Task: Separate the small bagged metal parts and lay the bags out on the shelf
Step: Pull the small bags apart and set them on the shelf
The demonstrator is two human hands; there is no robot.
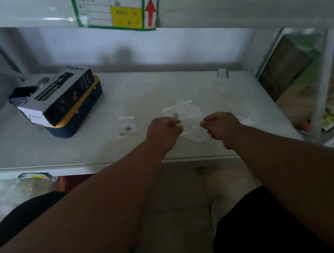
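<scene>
A crumpled bunch of small clear bags [187, 113] lies near the front of the grey shelf [147, 91]. My left hand [163, 132] pinches its left side and my right hand [223, 126] pinches its right side, both with fingers closed on the plastic. One small clear bag [126, 126] holding dark metal parts lies flat on the shelf, apart and to the left of my left hand. The view is blurred, so the parts inside the bunch are hard to make out.
A black-and-white carton [61, 95] rests on a navy and yellow case [81, 118] at the shelf's left. Overhead, a shelf beam carries a green label with a red arrow [116, 9]. A post [321, 86] and cardboard boxes [291, 81] stand to the right.
</scene>
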